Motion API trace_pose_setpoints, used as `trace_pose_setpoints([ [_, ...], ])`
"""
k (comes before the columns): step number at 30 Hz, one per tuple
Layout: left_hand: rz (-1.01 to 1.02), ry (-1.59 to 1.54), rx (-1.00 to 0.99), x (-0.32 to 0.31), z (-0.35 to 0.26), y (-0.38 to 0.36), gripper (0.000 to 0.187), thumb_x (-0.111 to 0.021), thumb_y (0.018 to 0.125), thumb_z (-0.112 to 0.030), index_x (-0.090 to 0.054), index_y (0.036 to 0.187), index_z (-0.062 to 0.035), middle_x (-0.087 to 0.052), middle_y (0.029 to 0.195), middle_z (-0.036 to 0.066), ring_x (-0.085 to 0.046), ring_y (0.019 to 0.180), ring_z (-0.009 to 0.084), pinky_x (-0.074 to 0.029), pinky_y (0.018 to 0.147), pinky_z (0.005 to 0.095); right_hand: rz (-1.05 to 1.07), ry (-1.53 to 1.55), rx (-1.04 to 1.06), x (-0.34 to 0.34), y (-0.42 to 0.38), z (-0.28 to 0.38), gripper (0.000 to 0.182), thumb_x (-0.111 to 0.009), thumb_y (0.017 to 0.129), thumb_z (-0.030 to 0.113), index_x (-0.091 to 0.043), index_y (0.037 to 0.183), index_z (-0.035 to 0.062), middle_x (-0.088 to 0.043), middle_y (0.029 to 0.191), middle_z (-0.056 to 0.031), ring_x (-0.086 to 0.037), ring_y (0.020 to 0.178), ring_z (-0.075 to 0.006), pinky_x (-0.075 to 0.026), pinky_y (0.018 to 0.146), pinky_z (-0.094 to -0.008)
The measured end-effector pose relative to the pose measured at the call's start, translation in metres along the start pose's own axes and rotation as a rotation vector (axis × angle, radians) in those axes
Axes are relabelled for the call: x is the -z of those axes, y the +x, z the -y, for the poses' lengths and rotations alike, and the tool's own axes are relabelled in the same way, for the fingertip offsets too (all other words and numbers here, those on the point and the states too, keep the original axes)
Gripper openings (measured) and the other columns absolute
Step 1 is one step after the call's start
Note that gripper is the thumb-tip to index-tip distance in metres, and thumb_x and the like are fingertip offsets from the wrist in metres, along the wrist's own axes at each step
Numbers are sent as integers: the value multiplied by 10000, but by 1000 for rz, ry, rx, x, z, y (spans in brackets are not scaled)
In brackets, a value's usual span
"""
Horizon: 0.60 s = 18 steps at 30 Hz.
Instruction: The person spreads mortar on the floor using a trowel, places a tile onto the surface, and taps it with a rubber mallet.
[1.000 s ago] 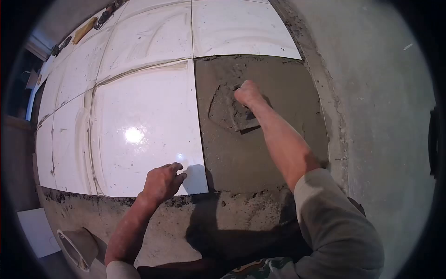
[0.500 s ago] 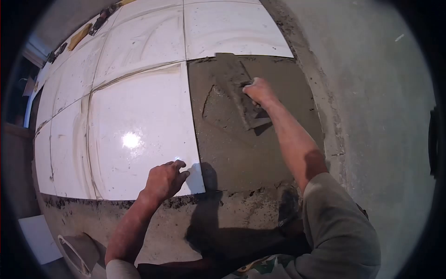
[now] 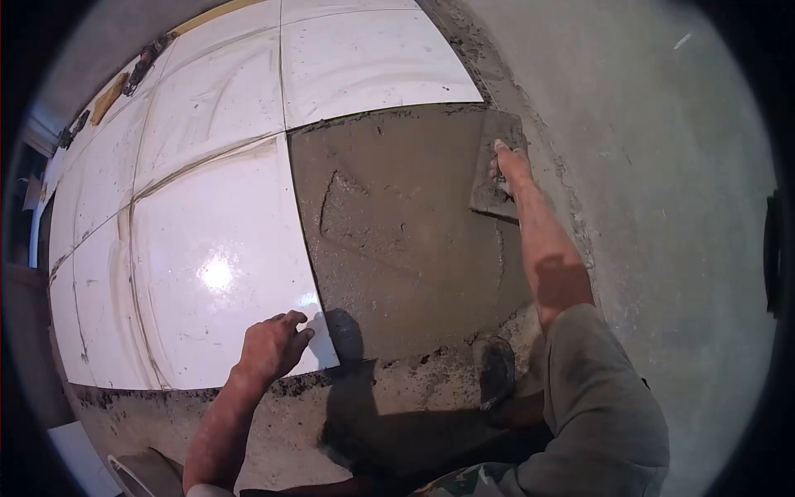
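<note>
1. Mortar (image 3: 397, 240) fills a square bed right of the white tiles, its wet grey surface marked with trowel ridges.
2. Right hand (image 3: 511, 166) reaches to the far right corner of the bed and is clenched on the handle of a trowel (image 3: 495, 166).
3. Trowel blade lies flat on the mortar, just beside the rough concrete floor (image 3: 662, 207) at the right edge.
4. Left hand (image 3: 273, 344) rests on the near right corner of a glossy tile (image 3: 215, 273), fingers curled loosely, grasping nothing.
5. Tile edge meets the mortar bed; more tiles (image 3: 364, 58) lie beyond on the far side.
6. Shoe (image 3: 497, 373) shows at the near edge of the bed, on crumbly mortar.
</note>
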<state>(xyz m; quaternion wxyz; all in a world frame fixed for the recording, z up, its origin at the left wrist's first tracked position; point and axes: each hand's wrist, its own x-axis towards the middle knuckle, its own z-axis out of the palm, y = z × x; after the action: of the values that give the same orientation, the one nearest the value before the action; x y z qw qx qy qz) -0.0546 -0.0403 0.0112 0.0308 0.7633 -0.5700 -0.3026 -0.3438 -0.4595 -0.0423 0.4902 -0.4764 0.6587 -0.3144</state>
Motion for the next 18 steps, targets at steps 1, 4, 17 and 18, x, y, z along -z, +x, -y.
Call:
trace_pose_setpoints([
  [1,3,17,11,-1,0,1,299,-631,885,-304,-660,1057,-62,-705,933,146,-684,847,318,-541,752,406,-34,39,3,1,16,-6,395,-614,925,334,-466,1066,-3,-575,686,-89,-539,504,-185,-465,468,-350],
  [4,20,4,11,-6,-1,5,299,-626,887,-307,-660,1053,-60,-705,927,148,-682,855,325,-540,756,410,-33,17,-22,-2,29,0,425,-595,935,329,-466,1110,-36,-569,699,-94,-532,521,-188,-463,482,-353],
  [17,4,-10,-13,-12,3,4,297,-631,889,-307,-664,1035,-51,-699,894,163,-682,809,335,-538,722,425,54,54,-85,-35,29,-4,422,-605,934,305,-457,1153,-24,-569,772,-100,-544,573,-186,-477,489,-340],
  [18,4,-16,-10,-12,4,3,291,-635,885,-303,-664,1028,-51,-698,886,161,-681,801,337,-539,711,425,41,88,-80,-38,22,-3,424,-607,932,305,-460,1154,-25,-573,770,-101,-545,570,-182,-476,488,-335],
])
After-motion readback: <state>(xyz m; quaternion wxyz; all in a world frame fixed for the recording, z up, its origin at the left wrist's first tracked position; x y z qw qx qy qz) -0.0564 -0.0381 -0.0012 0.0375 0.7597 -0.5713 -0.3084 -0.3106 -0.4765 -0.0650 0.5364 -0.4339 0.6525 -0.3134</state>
